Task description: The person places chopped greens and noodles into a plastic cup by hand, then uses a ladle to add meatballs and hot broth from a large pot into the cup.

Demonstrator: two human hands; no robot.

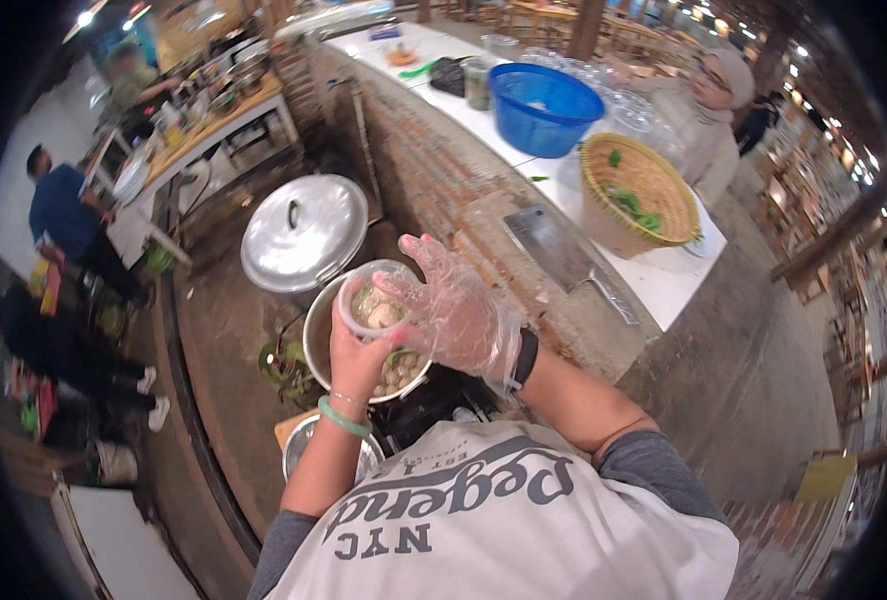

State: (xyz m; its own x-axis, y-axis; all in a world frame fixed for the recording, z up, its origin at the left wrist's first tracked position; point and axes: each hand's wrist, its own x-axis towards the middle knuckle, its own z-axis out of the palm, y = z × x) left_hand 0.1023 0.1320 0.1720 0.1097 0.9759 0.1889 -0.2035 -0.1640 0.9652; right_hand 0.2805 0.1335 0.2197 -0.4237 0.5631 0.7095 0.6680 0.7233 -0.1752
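Observation:
My left hand, bare and with a green bangle at its wrist, grips a clear plastic cup. Pale meatballs and some green leaf are visible inside the cup. Over the cup's right side is my right hand in a clear plastic glove, its fingers spread and some of them at the rim. Whether those fingertips press on the cup is hard to tell. Beneath both hands stands a metal pot of round meatballs, partly hidden by the cup and my left hand.
A large pot with a domed metal lid stands beyond. On the concrete ledge to the right lies a cleaver. The white counter bears a woven basket of leaves and a blue plastic basket. Several people are around.

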